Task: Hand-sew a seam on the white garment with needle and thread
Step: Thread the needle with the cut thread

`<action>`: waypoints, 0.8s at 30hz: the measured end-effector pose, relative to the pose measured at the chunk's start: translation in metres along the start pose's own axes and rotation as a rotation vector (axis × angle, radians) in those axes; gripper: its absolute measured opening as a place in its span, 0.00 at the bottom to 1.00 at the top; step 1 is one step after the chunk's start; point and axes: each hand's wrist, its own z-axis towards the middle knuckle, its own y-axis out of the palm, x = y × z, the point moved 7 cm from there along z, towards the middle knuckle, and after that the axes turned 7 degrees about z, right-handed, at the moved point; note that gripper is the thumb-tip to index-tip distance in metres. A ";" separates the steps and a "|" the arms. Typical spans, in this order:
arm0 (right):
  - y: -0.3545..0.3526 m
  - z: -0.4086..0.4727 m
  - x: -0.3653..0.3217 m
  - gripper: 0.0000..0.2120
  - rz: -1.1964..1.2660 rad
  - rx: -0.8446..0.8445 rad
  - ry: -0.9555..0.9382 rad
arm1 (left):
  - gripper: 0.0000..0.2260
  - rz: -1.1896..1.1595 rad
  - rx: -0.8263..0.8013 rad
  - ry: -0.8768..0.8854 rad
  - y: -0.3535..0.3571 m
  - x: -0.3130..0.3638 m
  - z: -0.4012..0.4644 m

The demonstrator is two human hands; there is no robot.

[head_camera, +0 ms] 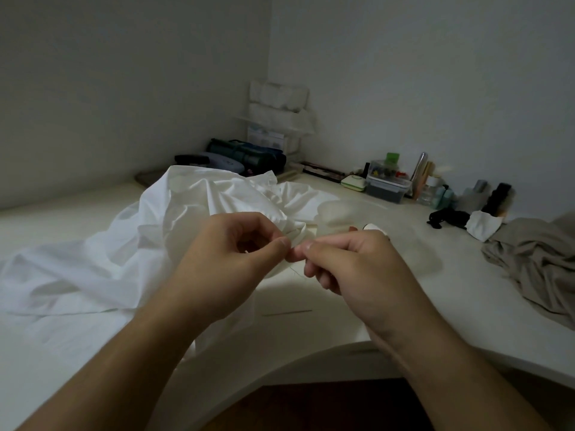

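The white garment (193, 219) lies crumpled across the left and middle of the white desk (404, 293). My left hand (227, 262) pinches a bunched fold of the garment between thumb and forefinger. My right hand (348, 265) meets it fingertip to fingertip, its thumb and forefinger pinched together at the same fold. A thin dark thread (297, 273) hangs just below the two fingertips. The needle itself is too small to make out. A long thin line like a thread or needle (286, 312) lies on the desk under my hands.
A beige cloth (535, 265) is heaped at the right edge. Along the back wall stand a clear lidded box (387, 185), bottles (435, 191), a black item with white cloth (466, 219), dark rolled bags (245, 157) and a white rack (280, 116). The desk's curved front edge is near me.
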 end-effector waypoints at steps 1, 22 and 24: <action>-0.001 0.002 0.001 0.10 0.007 0.032 0.004 | 0.05 0.008 0.014 0.005 -0.001 0.000 0.000; 0.013 0.019 0.009 0.04 0.355 0.035 0.084 | 0.04 0.034 -0.072 0.056 0.007 0.007 -0.003; 0.010 0.017 0.001 0.06 0.288 0.037 0.000 | 0.06 -0.040 -0.126 -0.009 0.008 0.004 -0.001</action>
